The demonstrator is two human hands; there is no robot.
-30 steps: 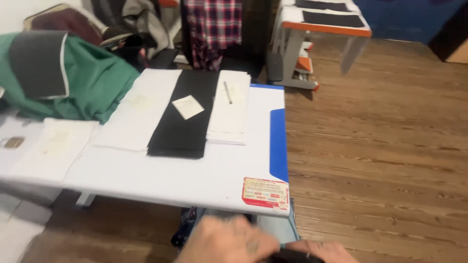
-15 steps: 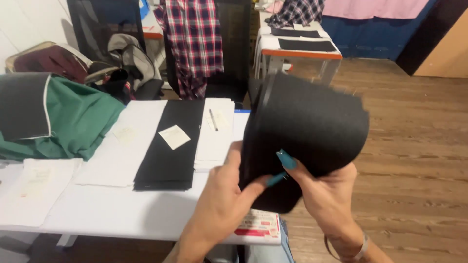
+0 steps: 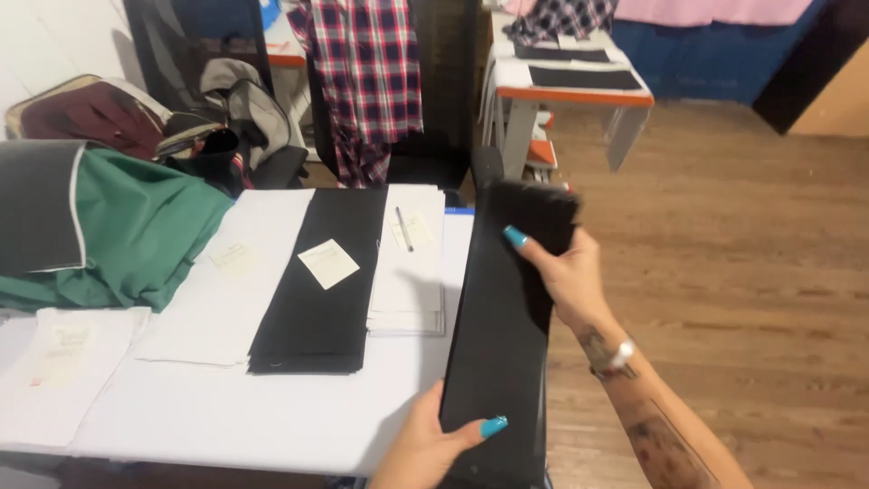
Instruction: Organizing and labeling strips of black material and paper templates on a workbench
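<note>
Two hands stretched along one long black fabric strip (image 3: 502, 335) at the right edge of the white table (image 3: 272, 407): left hand (image 3: 434, 448) pinching the near end, right hand (image 3: 561, 272) gripping the far end. Seemingly mid-placement, right of the black stack (image 3: 321, 281); squaring and lowering flat likely needed next.

Wooden floor (image 3: 724, 254), white table (image 3: 272, 407), orange-edged table (image 3: 579, 95).

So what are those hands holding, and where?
A long black fabric strip: left hand grips its near end, right hand its far end.
</note>
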